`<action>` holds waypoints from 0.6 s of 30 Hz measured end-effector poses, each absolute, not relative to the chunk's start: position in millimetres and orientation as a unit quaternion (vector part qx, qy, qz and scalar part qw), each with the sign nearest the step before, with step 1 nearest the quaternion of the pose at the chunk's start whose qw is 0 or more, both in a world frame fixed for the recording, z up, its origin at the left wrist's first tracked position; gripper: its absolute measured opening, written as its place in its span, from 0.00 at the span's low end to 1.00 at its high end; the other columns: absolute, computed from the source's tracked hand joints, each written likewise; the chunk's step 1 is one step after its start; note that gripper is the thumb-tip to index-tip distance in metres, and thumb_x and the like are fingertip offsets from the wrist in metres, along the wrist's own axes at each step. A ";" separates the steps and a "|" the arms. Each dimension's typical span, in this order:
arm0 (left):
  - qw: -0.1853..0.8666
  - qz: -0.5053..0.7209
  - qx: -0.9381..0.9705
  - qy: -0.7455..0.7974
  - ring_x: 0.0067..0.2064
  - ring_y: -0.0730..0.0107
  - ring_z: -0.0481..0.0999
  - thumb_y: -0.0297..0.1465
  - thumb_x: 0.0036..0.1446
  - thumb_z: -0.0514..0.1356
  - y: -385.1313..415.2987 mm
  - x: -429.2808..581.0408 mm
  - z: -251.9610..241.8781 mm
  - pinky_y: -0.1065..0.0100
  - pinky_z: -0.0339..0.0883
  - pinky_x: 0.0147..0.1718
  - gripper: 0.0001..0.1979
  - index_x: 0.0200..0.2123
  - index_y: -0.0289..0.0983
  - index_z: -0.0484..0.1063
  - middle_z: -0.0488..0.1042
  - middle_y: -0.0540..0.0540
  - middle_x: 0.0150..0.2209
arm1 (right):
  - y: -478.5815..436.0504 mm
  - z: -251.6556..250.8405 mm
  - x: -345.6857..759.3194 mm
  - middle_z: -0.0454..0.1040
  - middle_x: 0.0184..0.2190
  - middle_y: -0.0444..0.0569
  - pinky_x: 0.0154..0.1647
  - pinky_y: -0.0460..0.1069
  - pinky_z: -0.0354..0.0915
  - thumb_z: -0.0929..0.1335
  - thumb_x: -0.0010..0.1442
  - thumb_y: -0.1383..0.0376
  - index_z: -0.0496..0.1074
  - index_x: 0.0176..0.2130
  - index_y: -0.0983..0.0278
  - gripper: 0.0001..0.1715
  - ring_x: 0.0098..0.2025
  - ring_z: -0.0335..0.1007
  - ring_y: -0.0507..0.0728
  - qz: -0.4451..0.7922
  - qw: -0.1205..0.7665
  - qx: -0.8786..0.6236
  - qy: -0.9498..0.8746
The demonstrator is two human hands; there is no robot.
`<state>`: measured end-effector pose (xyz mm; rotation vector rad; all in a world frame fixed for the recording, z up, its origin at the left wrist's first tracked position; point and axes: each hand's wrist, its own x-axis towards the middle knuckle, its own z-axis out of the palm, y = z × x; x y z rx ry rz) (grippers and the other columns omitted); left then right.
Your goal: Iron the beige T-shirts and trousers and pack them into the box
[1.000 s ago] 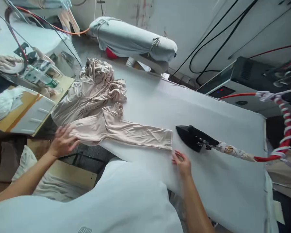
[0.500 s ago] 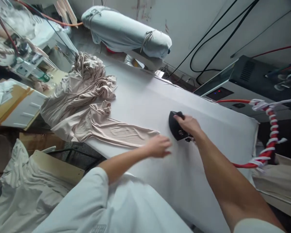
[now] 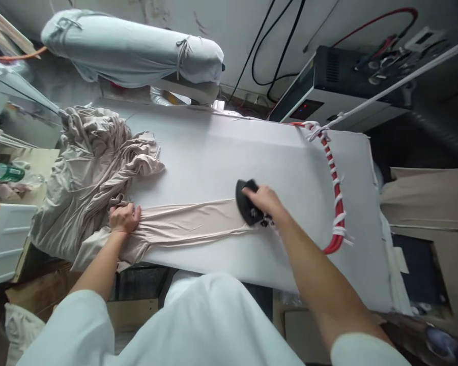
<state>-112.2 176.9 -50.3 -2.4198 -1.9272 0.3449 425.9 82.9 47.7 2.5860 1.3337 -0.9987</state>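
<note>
A beige garment (image 3: 95, 152) lies bunched at the left end of the white padded ironing table (image 3: 198, 152). One long narrow part of it, which looks like a sleeve (image 3: 194, 221), stretches flat to the right. My left hand (image 3: 124, 217) is closed on the gathered fabric at the left end of that part. My right hand (image 3: 266, 201) grips a black iron (image 3: 248, 203), whose body rests over the right end of the sleeve and covers its edge.
A red hose wrapped in white cord (image 3: 336, 198) hangs over the table's right side. Behind stands a padded, cloth-covered pressing arm (image 3: 133, 48). A dark machine (image 3: 320, 86) is at the back right. A green-labelled bottle (image 3: 3, 172) lies at far left.
My left hand has moved left from the sleeve's end and taken hold of the fabric near the bunch. The iron now sits on the sleeve's right end. The view has swung right.
</note>
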 end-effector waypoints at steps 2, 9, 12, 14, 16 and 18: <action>0.001 0.106 -0.776 -0.622 0.45 0.45 0.81 0.49 0.73 0.45 179.9 -115.8 -52.2 0.50 0.61 0.57 0.27 0.36 0.38 0.75 0.81 0.33 0.35 | 91.1 43.2 449.1 0.83 0.42 0.67 0.42 0.51 0.67 0.62 0.79 0.43 0.78 0.59 0.75 0.38 0.43 0.80 0.64 -0.327 0.041 0.856 0.397; -0.049 -0.137 -0.714 -0.685 0.49 0.45 0.80 0.49 0.70 0.54 182.8 -72.0 -28.7 0.47 0.71 0.54 0.19 0.50 0.42 0.74 0.81 0.38 0.44 | -95.4 20.4 410.4 0.83 0.36 0.54 0.43 0.56 0.71 0.71 0.67 0.40 0.81 0.48 0.56 0.26 0.43 0.82 0.69 -0.337 0.015 0.857 0.390; -0.167 -0.194 -0.785 -0.565 0.46 0.47 0.80 0.48 0.71 0.57 181.3 38.4 -31.1 0.47 0.73 0.53 0.17 0.53 0.44 0.72 0.79 0.40 0.41 | -112.6 7.6 432.9 0.82 0.44 0.60 0.50 0.65 0.74 0.66 0.69 0.41 0.81 0.50 0.54 0.26 0.49 0.79 0.75 -0.118 -0.044 0.942 0.311; -0.255 -0.140 -0.853 -0.433 0.49 0.48 0.81 0.46 0.73 0.58 185.9 136.7 -33.3 0.48 0.71 0.57 0.17 0.53 0.41 0.74 0.81 0.37 0.43 | -69.3 2.4 449.1 0.77 0.60 0.67 0.64 0.69 0.68 0.68 0.69 0.47 0.80 0.57 0.59 0.27 0.63 0.72 0.77 -0.036 -0.090 0.942 0.322; -0.282 -0.043 -0.894 -0.346 0.52 0.46 0.81 0.42 0.75 0.56 193.0 228.1 -28.8 0.46 0.67 0.61 0.16 0.51 0.37 0.76 0.82 0.32 0.46 | -8.6 0.3 450.8 0.67 0.71 0.68 0.75 0.67 0.58 0.72 0.66 0.53 0.78 0.61 0.63 0.28 0.73 0.61 0.75 -0.105 -0.120 0.908 0.388; -0.296 0.027 -0.901 -0.315 0.55 0.46 0.81 0.38 0.78 0.51 197.6 283.9 -15.9 0.45 0.65 0.63 0.18 0.51 0.34 0.78 0.82 0.27 0.49 | 33.0 3.5 435.9 0.73 0.68 0.61 0.75 0.62 0.59 0.71 0.69 0.59 0.80 0.55 0.62 0.18 0.72 0.64 0.69 -0.184 -0.142 0.885 0.404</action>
